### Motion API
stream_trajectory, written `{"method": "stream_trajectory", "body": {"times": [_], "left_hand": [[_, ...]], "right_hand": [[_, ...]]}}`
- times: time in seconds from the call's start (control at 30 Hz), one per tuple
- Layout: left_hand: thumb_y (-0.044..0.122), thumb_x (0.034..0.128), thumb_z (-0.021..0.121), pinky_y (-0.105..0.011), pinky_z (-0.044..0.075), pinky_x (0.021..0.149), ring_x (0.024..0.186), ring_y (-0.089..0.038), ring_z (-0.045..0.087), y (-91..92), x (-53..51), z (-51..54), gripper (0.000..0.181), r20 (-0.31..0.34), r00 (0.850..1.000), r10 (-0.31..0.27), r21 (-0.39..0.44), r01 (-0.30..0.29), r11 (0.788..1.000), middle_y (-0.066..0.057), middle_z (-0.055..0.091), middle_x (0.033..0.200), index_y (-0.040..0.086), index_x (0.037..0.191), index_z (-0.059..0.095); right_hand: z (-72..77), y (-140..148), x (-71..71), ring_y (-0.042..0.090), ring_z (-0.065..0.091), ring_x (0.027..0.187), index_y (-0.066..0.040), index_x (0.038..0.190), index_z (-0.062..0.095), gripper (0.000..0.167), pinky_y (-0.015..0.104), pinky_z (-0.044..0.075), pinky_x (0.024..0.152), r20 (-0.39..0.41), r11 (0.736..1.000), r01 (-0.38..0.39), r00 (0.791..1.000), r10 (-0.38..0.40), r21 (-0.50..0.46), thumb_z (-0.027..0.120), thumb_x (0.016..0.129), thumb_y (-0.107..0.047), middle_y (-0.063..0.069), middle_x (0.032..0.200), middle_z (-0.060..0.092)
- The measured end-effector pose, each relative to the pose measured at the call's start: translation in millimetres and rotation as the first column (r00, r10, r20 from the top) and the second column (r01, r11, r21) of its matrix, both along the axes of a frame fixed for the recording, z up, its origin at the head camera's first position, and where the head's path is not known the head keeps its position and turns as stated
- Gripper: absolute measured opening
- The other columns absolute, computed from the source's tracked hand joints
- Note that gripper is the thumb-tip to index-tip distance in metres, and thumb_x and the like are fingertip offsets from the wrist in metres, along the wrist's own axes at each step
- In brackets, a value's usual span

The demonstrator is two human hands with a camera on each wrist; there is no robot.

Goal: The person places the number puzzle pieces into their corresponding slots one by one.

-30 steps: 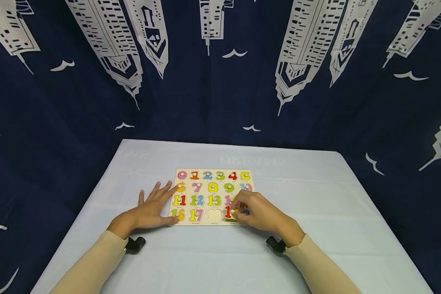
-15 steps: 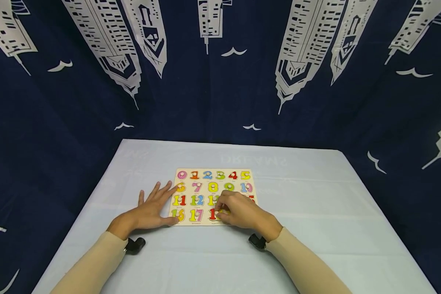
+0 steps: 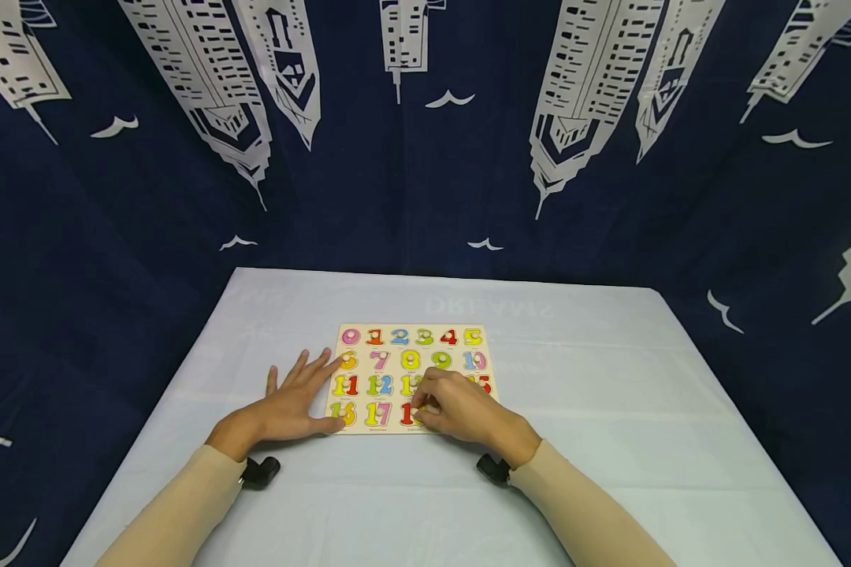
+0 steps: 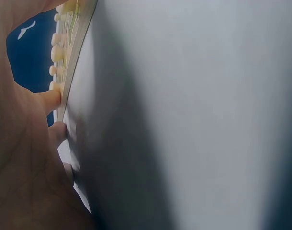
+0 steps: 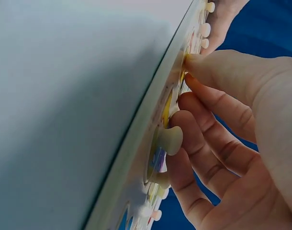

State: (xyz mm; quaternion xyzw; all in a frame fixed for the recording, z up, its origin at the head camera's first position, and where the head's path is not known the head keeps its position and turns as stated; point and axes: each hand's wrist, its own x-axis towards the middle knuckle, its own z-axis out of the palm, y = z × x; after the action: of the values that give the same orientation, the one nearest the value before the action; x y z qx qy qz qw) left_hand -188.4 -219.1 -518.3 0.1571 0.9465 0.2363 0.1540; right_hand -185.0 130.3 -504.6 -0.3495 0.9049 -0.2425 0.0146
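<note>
A wooden number puzzle board (image 3: 395, 419) lies on the table, its rows filled with coloured knobbed numbers. My right hand (image 3: 468, 409) pinches a number piece (image 3: 406, 414) with a red 1 between thumb and index finger, at the bottom row right of the 17. Its second digit is mostly covered by the fingers. In the right wrist view, the thumb and index finger meet low against the board; the other fingers curl loosely beside a pale knob (image 5: 171, 140). My left hand (image 3: 284, 409) is spread at the board's left edge, thumb on the lower left corner and index finger by the 6.
A white cloth (image 3: 574, 354) covers the table around the board. Behind it hangs a dark blue curtain (image 3: 397, 189) with white buildings and birds. Small black cameras (image 3: 261, 473) sit at both wrists.
My right hand has moved left along the bottom row with the number piece, from the right side to the gap beside the 17, and then hardly moved. The left hand stays in place.
</note>
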Motion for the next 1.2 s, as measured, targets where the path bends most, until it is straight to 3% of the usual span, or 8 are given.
{"method": "stream_trajectory", "body": {"times": [0.1, 0.33, 0.7, 0.9, 1.07, 1.2], "left_hand": [[0.066, 0.0937, 0.085, -0.092, -0.015, 0.134, 0.184, -0.052, -0.006, 1.1, 0.6, -0.2, 0.119, 0.003, 1.000, 0.003, -0.003, -0.003, 1.000, -0.013, 0.008, 0.199, 0.025, 0.188, 0.025], [0.063, 0.0936, 0.086, -0.092, -0.014, 0.134, 0.184, -0.052, -0.005, 2.0, 2.3, -0.7, 0.118, 0.003, 1.000, 0.002, 0.000, -0.002, 1.000, -0.012, 0.009, 0.199, 0.024, 0.187, 0.026], [0.065, 0.0944, 0.085, -0.092, -0.014, 0.134, 0.184, -0.051, -0.006, -3.0, -0.2, -2.1, 0.118, -0.005, 1.000, -0.003, 0.010, 0.003, 1.000, -0.012, 0.009, 0.199, 0.025, 0.188, 0.025], [0.066, 0.0949, 0.085, -0.093, -0.013, 0.133, 0.184, -0.052, -0.005, -6.2, 2.3, -5.3, 0.118, -0.009, 1.000, -0.002, 0.011, 0.002, 1.000, -0.011, 0.009, 0.200, 0.025, 0.188, 0.025], [0.065, 0.0953, 0.086, -0.094, -0.011, 0.133, 0.184, -0.053, -0.002, -8.3, 4.4, -6.3, 0.118, -0.034, 0.999, -0.005, 0.025, 0.006, 1.000, -0.013, 0.011, 0.199, 0.024, 0.188, 0.025], [0.069, 0.0984, 0.081, -0.093, -0.009, 0.135, 0.184, -0.052, 0.004, -8.4, 6.5, -7.6, 0.115, -0.078, 0.997, -0.003, 0.024, 0.005, 1.000, -0.013, 0.013, 0.199, 0.023, 0.188, 0.026]], "right_hand": [[-1.5, 2.3, 1.4, 0.006, 0.061, 0.085, -0.015, 0.111, 0.088, 0.008, 0.022, 0.056, 0.078, -0.001, 1.000, 0.003, 1.000, -0.003, 0.001, 0.089, 0.103, -0.014, -0.004, 0.107, 0.076], [-2.3, 13.4, 8.6, 0.013, 0.074, 0.101, -0.013, 0.122, 0.086, 0.020, 0.029, 0.065, 0.094, 0.014, 0.999, 0.027, 1.000, -0.027, -0.041, 0.091, 0.103, -0.018, -0.002, 0.116, 0.079], [-2.6, 45.8, 18.9, 0.017, 0.077, 0.110, -0.013, 0.130, 0.083, 0.024, 0.041, 0.068, 0.100, 0.000, 0.979, 0.145, 0.989, -0.146, -0.143, 0.086, 0.107, -0.017, -0.002, 0.127, 0.078], [-5.7, 72.1, 24.3, 0.017, 0.080, 0.115, -0.013, 0.130, 0.083, 0.024, 0.040, 0.066, 0.099, -0.027, 0.970, 0.186, 0.981, -0.193, -0.155, 0.086, 0.107, -0.016, -0.005, 0.130, 0.075], [-7.7, 99.6, 30.6, 0.022, 0.077, 0.119, -0.013, 0.133, 0.082, 0.028, 0.045, 0.066, 0.105, -0.098, 0.958, 0.238, 0.962, -0.255, -0.159, 0.088, 0.106, -0.015, -0.002, 0.137, 0.074], [-8.7, 124.1, 39.1, 0.027, 0.075, 0.131, -0.013, 0.142, 0.078, 0.039, 0.056, 0.065, 0.112, -0.143, 0.937, 0.323, 0.929, -0.341, -0.133, 0.089, 0.105, -0.019, 0.004, 0.147, 0.070]]}}
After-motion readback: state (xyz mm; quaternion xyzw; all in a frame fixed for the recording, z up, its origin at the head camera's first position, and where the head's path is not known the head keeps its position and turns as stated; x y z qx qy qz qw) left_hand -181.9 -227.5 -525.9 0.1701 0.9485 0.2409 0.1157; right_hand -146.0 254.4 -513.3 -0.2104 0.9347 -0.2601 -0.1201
